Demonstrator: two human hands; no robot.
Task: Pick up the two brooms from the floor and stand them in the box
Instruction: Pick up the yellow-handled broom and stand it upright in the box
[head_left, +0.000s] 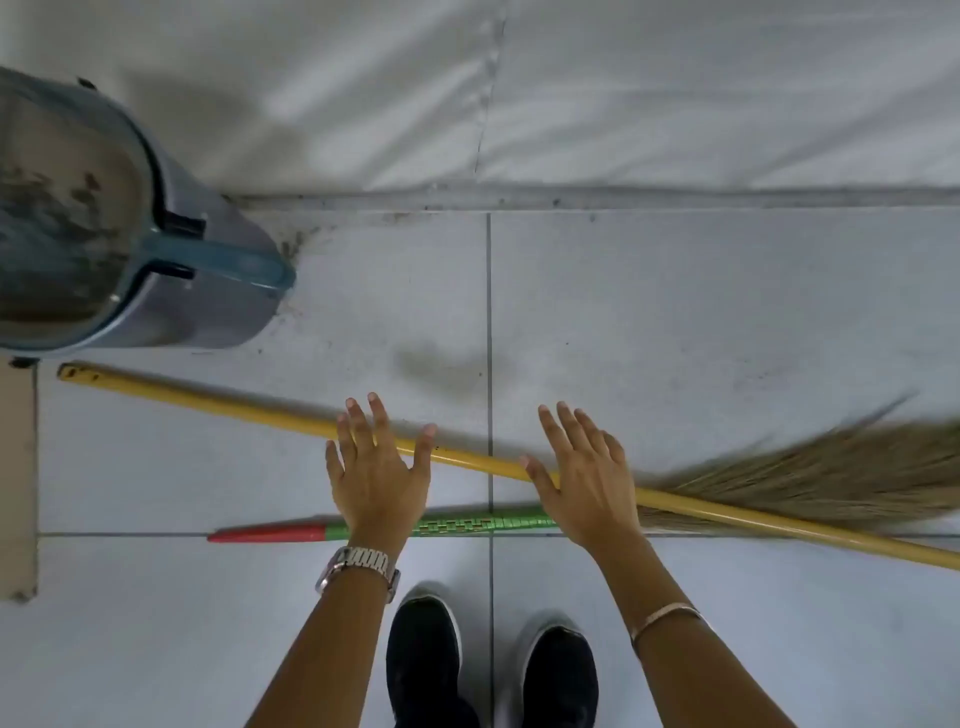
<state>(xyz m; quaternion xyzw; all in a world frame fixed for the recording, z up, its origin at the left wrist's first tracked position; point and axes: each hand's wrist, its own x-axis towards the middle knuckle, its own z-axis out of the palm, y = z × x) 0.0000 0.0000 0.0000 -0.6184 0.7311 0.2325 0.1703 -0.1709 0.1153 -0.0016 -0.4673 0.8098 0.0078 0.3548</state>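
Note:
Two brooms lie on the tiled floor. The yellow-handled broom (208, 402) runs from the left down to the right edge. A second broom with a green patterned handle and red tip (270, 533) lies nearer my feet, and straw bristles (831, 478) spread at the right. My left hand (376, 473) hovers over both handles with fingers spread, holding nothing. My right hand (584, 478) is also open above the spot where the handles cross. A cardboard edge (18, 478), perhaps the box, shows at the far left.
A grey-blue bin with a blue handle (208, 291) stands at the upper left against the white wall (571, 93). My black shoes (423, 660) stand on the tiles just below the brooms.

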